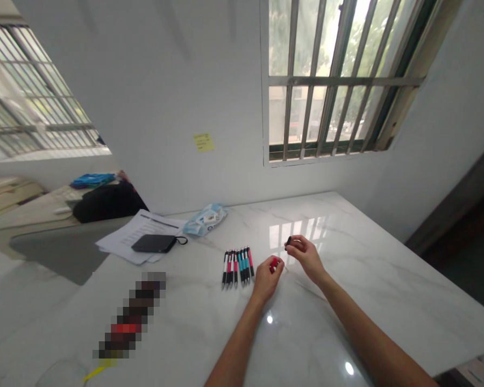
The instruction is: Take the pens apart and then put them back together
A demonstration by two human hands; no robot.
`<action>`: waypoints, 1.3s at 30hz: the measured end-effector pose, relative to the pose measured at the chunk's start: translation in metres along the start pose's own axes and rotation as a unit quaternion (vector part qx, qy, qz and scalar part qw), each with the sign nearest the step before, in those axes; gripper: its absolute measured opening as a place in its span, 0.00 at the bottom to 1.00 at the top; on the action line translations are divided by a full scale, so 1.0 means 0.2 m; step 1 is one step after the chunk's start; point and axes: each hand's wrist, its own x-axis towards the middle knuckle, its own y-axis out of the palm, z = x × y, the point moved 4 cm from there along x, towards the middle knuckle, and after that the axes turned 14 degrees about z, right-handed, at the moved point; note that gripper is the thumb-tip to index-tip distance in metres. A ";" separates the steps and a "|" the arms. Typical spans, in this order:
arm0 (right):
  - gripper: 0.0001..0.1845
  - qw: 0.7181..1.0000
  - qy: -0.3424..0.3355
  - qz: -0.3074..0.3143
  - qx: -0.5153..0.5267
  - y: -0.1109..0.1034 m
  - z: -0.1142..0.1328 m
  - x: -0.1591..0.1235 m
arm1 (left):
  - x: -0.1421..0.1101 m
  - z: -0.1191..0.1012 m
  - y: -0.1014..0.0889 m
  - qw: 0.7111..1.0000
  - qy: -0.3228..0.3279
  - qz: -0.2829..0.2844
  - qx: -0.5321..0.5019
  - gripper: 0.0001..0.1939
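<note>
My left hand point(268, 278) is closed on a red pen barrel point(273, 264), and a thin pale rod, perhaps the refill, pokes out on its right side. A small black pen part point(288, 243) is pinched between the fingertips of my right hand point(306, 258), slightly above and to the right of the left. The two pieces are apart. Just left of my left hand lies a row of several click pens point(237, 267), side by side with tips toward me; their barrels are white, red and teal with black grips.
A white marble-patterned table point(371, 290) runs to the wall. Toward the back left are papers point(137, 228), a black case point(155, 243) with a wrist loop, and a blue-and-white packet point(206, 219). A pixelated dark item point(129, 317) lies at the front left. A barred window point(331, 80) is above.
</note>
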 end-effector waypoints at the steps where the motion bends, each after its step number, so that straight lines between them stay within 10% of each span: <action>1: 0.25 1.000 -0.005 -0.009 -0.008 -0.03 0.02 0.01 | 0.00 0.00 0.00 1.000 -0.003 -0.006 0.002 0.14; 6: 0.22 0.984 -0.011 -0.073 -0.160 -0.26 0.11 0.05 | 0.01 0.02 0.01 0.999 -0.016 -0.025 0.023 0.11; 16: 0.16 0.828 0.160 -0.005 -0.538 -0.43 0.09 0.01 | -0.02 -0.04 0.09 0.976 0.011 0.027 0.216 0.12; 23: 0.14 0.861 0.117 0.002 -0.495 -0.38 0.20 -0.06 | -0.02 -0.02 0.13 0.952 -0.022 0.068 0.297 0.08; 34: 0.04 0.849 0.116 0.063 -0.511 -0.36 0.17 -0.68 | -0.01 0.00 0.07 0.992 0.003 -0.009 0.127 0.10; 39: 0.09 0.855 0.082 0.030 -0.511 -0.34 0.19 -0.62 | -0.01 0.01 0.06 0.996 0.002 -0.017 0.093 0.11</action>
